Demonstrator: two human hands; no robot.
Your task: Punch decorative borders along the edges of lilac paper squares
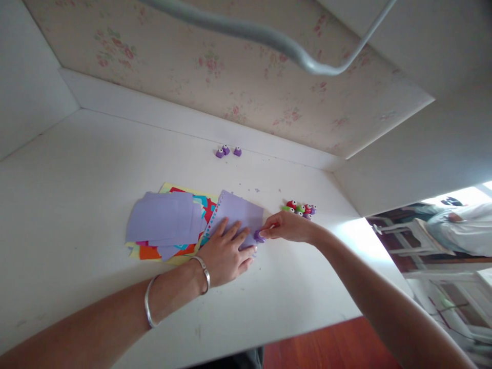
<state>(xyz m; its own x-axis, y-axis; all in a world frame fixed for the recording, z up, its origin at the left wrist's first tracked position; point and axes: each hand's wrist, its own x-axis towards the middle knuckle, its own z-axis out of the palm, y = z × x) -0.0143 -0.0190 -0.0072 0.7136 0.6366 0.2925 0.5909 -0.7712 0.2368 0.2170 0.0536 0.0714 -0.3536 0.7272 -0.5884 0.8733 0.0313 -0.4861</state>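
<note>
My left hand [223, 256] lies flat with fingers spread on a lilac sheet of paper [240, 209]. A row of small punched holes runs along that sheet's left edge. At the sheet's right edge, my right hand [286, 226] pinches a small purple craft paper punch [258, 237], partly covered by the fingers. Left of the sheet, and partly under it, is a pile of coloured paper with lilac pieces [163, 220] on top. Red, orange, yellow and blue sheets show beneath them.
Behind my right hand stands a cluster of red, green and purple punches [300, 208]. Several purple punches [237, 151] sit near the back wall. Tiny lilac paper bits [257, 190] dot the white tabletop [77, 205]. A grey cable [249, 31] crosses above.
</note>
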